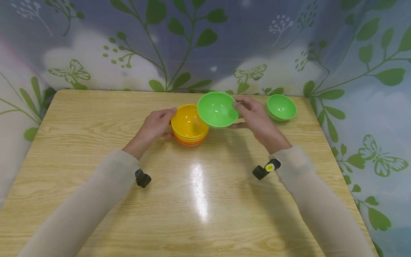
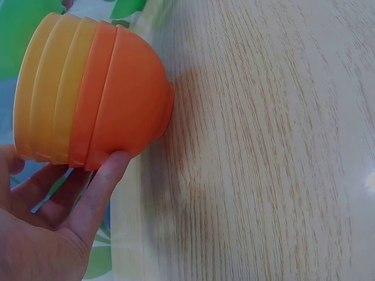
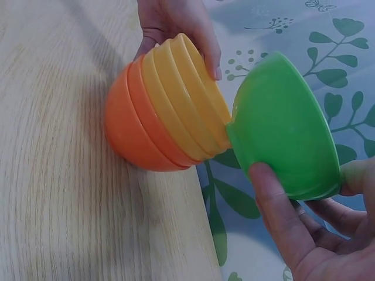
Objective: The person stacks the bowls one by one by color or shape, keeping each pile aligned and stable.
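A nested stack of bowls, yellow bowls (image 1: 189,123) on top of orange bowls (image 2: 126,88), stands upright toward the back of the wooden table. My left hand (image 1: 155,123) grips the stack's left side, its thumb at the top rim and its fingers along the outer wall. In my right hand (image 1: 258,119) is a green bowl (image 1: 217,110), held by its right side with the thumb at the rim. This bowl is above and to the right of the stack, tilted a little. In the right wrist view its foot is right at the top yellow rim.
Another green bowl (image 1: 281,107) sits near the table's back right corner. The wooden table (image 1: 199,200) ends at a wall covering (image 1: 128,46) printed with leaves and butterflies. Each wrist carries a small black camera (image 1: 142,178).
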{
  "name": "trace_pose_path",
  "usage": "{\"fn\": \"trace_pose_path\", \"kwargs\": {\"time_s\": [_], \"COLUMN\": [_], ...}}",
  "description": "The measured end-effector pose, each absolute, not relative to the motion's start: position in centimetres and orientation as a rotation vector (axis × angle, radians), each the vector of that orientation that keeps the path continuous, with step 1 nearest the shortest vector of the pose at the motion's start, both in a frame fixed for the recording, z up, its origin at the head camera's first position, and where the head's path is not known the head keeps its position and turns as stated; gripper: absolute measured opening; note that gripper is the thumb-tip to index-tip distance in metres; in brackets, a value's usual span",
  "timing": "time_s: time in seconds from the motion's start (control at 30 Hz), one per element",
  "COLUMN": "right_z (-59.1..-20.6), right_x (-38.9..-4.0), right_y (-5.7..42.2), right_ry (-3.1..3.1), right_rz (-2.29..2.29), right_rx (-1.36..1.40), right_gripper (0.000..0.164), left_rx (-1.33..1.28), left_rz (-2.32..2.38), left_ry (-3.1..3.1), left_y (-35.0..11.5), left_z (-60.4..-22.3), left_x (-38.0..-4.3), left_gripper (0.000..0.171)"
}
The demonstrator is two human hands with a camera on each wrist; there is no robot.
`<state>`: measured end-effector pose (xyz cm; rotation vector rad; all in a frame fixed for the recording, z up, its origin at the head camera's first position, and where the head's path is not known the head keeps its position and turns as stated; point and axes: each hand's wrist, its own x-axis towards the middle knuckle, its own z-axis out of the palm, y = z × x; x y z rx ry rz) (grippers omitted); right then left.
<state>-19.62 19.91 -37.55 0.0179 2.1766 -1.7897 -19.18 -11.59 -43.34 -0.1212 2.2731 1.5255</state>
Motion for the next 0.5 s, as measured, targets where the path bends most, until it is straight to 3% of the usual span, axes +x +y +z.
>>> {"fn": "trace_pose_path", "kwargs": {"time_s": [0.5], "right_z": [-38.0], "right_x": [-20.0], "right_y": [18.4], "right_ry": [2.153], "right_rz": [-1.792], "right_rx": [0.001], "right_gripper": [0.043], "left_rx": [-0.122], "left_rz": [1.523], "left_ry": [2.275], "left_y": [-11.7], "left_z": [-43.2], "left_x": [-19.0], "left_gripper": [0.069]}}
